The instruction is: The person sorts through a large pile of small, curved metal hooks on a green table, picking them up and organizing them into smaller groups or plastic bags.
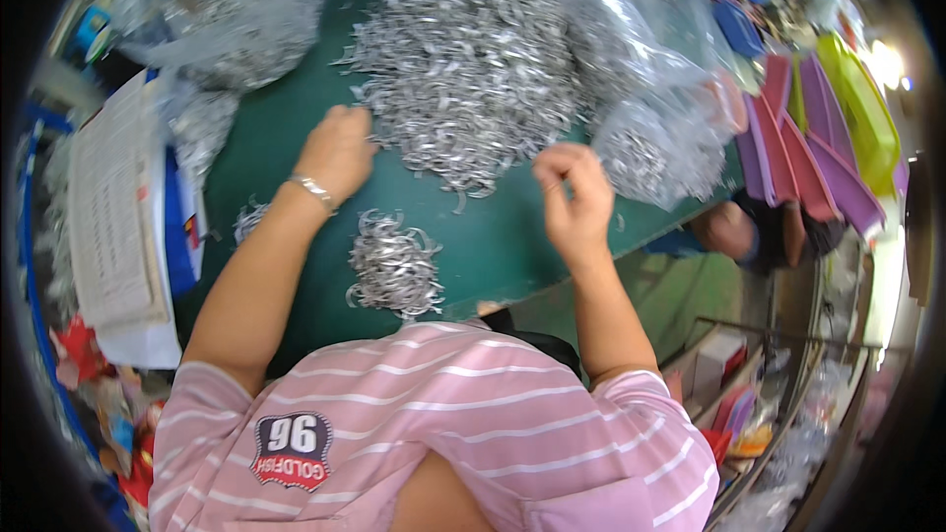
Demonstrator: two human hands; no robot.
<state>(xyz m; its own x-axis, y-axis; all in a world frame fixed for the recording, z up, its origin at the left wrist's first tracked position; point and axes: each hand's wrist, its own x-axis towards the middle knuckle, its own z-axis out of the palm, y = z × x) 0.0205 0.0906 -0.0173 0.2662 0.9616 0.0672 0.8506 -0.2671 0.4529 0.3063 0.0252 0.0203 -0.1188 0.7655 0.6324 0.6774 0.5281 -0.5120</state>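
Left grip (pixel 340 153) and right grip (pixel 576 197) (curled, contents unclear) flank the near tip of the silvery heap (pixel 468 74)

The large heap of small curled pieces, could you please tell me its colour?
The large heap is silvery grey, best seen in the head view.

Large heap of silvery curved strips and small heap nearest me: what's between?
Head view: bare green tabletop lies between the large heap and small heap.
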